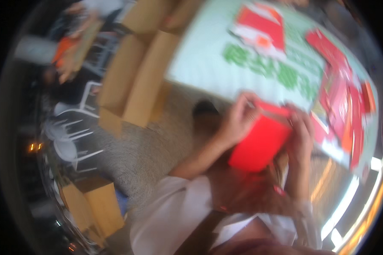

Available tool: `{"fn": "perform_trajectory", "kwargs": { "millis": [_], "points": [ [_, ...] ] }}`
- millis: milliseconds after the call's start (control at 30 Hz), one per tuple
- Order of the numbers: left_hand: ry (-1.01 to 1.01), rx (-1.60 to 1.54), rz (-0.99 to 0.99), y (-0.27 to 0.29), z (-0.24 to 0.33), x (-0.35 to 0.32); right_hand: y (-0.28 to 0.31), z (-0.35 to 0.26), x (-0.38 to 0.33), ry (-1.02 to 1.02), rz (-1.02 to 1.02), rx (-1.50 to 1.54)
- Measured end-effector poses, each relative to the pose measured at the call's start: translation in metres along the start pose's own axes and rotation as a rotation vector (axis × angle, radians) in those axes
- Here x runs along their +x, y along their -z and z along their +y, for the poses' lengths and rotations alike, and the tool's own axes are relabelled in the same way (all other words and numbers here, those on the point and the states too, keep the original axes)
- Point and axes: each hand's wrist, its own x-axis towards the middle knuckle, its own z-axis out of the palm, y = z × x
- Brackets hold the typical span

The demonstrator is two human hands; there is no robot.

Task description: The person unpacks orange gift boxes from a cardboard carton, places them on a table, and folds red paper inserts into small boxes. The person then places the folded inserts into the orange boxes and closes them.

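Over the near edge of the table, I hold a bright red paper packet (261, 142) in front of my body. It is shaped like an envelope or thin box, with a dark slit along its top edge; blur hides the finer detail. My left hand (241, 119) pinches its upper left corner, fingers closed. At the upper right, my right hand (301, 131) is closed on the other side near the slit. On the table just beyond lie red and white printed papers or packets (261, 27).
The table (200, 63) has a pale cover with green print. Red packages in clear plastic (338, 93) are piled on its right. Open cardboard boxes (136, 76) stand at its left, with another box (95, 208) lower left. White chairs (68, 140) and a person (66, 55) are farther left.
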Motion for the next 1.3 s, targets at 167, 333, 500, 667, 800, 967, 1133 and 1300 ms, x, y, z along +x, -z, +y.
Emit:
{"fn": "perform_trajectory", "kwargs": {
  "millis": [167,333,500,667,800,967,1133,1300],
  "points": [
    [-0.126,-0.291,-0.131,0.005,0.028,0.000,-0.016,-0.019,-0.007,0.021,-0.103,0.143],
    [-0.096,-0.293,-0.143,0.004,0.021,-0.004,-0.010,-0.011,-0.010,0.035,-0.099,0.117],
    [-0.034,-0.386,-0.131,0.014,0.020,-0.003,-0.014,-0.012,-0.013,0.061,-0.149,0.099],
    [-0.039,-0.362,-0.146,0.015,0.021,-0.002,-0.014,-0.007,-0.013,0.108,-0.162,0.105],
    [-0.044,-0.378,-0.168,0.015,0.022,0.000,-0.010,-0.006,-0.013,0.108,-0.153,0.043],
    [0.070,-0.403,-0.178,0.017,0.021,0.005,-0.010,-0.003,-0.016,0.106,-0.097,-0.010],
    [0.088,-0.422,-0.170,0.014,0.028,0.005,-0.012,-0.003,-0.016,0.117,-0.077,0.050],
    [0.075,-0.404,-0.141,0.018,0.023,0.004,-0.010,-0.012,-0.014,0.071,-0.047,0.139]
  ]
}}
